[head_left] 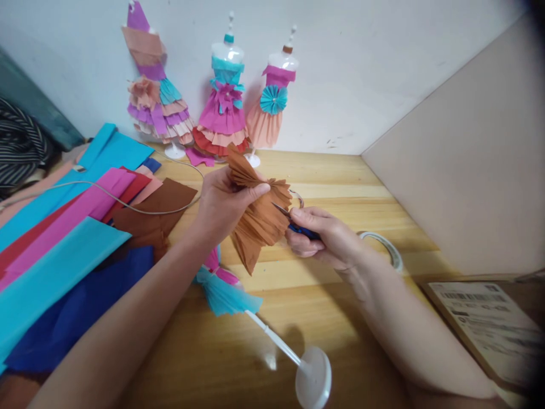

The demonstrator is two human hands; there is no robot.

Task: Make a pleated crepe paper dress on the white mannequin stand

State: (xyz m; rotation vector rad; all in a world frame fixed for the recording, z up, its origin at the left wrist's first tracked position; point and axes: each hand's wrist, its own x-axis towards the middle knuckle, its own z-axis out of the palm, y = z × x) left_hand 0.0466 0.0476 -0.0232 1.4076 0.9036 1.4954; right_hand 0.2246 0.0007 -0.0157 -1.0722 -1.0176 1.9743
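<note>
My left hand (pixel 227 199) pinches a gathered piece of brown crepe paper (pixel 266 218) between thumb and fingers, its pleats fanning out above and below the grip. Closed around the blue handles of a pair of scissors (pixel 303 230) is my right hand (pixel 319 236). The scissor tips point at the brown paper, close to my left thumb; whether they touch it I cannot tell. Below lies a small dress form (pixel 281 343) on its side, dressed in pink and light-blue crepe paper (pixel 227 292), its round white base toward me. My left forearm and the brown paper hide its upper part.
Three dress forms in paper dresses (pixel 223 113) stand along the wall. Coloured crepe paper sheets (pixel 72 227) pile up at left, a grey cable (pixel 128 207) crossing them. A tape roll (pixel 385 247) lies beyond my right forearm. A cardboard box (pixel 485 324) sits at right.
</note>
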